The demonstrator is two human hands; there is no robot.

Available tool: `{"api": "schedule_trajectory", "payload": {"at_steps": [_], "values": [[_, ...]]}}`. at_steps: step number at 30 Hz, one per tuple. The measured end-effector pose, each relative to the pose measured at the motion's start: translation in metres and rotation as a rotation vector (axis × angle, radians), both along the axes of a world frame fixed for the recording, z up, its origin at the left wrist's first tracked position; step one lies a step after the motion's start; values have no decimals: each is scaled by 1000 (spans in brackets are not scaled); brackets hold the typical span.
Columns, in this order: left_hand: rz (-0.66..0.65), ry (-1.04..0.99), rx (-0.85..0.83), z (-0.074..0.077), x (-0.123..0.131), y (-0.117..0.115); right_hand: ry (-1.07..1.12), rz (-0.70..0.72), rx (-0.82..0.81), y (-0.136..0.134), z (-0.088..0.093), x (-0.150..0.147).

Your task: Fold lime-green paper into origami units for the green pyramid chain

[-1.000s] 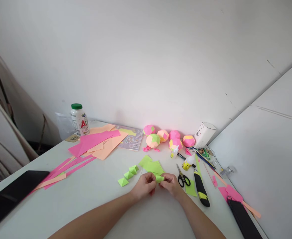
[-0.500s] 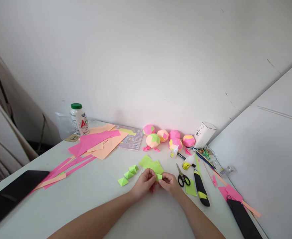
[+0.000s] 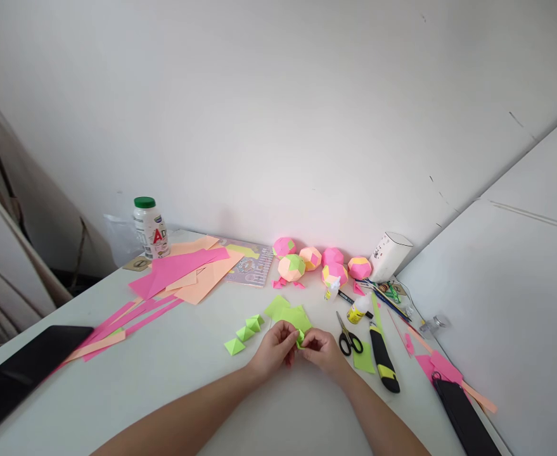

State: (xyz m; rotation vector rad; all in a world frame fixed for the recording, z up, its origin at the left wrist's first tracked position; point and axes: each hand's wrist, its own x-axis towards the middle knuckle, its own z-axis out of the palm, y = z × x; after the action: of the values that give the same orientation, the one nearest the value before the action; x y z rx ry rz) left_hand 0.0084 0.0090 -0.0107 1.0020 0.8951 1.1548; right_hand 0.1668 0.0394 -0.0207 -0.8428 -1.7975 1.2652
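Observation:
Between my fingers is a small piece of green paper [image 3: 300, 339], folded and partly hidden by the fingertips. My left hand [image 3: 278, 348] pinches its left side, and my right hand [image 3: 323, 349] grips it from the right. Just beyond the hands lie flat green paper sheets [image 3: 290, 313]. To the left, several folded green paper pieces [image 3: 246, 333] stand in a slanting row. Black-handled scissors [image 3: 349, 339] rest right of my right hand, beside a green paper square [image 3: 364, 359] and a black-and-yellow utility knife [image 3: 383, 361].
Several pink, peach and green paper balls [image 3: 291, 268] sit along the wall, near a yellow-labelled glue bottle [image 3: 357, 311]. Pink and peach sheets [image 3: 183, 272] spread at the left, beside a green-capped white bottle [image 3: 151, 228]. A black tablet [image 3: 26, 373] and a phone [image 3: 463, 415] lie at the sides.
The green piece has turned between my fingers and now shows a narrower, folded side. My right fingertips have shifted slightly; everything else stays in place.

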Motion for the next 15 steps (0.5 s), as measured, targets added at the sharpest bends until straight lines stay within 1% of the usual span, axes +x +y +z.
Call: {"api": "schedule_trajectory", "payload": {"at_steps": [3, 5, 7, 11, 15], "values": [[24, 24, -7, 0, 0, 0, -64, -10, 114, -3, 7, -1], [34, 23, -12, 0, 0, 1, -96, -6, 158, -4, 10, -1], [39, 14, -14, 1, -1, 1, -106, 3, 166, -5, 11, -2], [45, 1, -13, 2, 0, 1, -79, -7, 125, -5, 9, -1], [14, 45, -6, 3, 0, -1, -86, -40, 126, -4, 8, -2]]}}
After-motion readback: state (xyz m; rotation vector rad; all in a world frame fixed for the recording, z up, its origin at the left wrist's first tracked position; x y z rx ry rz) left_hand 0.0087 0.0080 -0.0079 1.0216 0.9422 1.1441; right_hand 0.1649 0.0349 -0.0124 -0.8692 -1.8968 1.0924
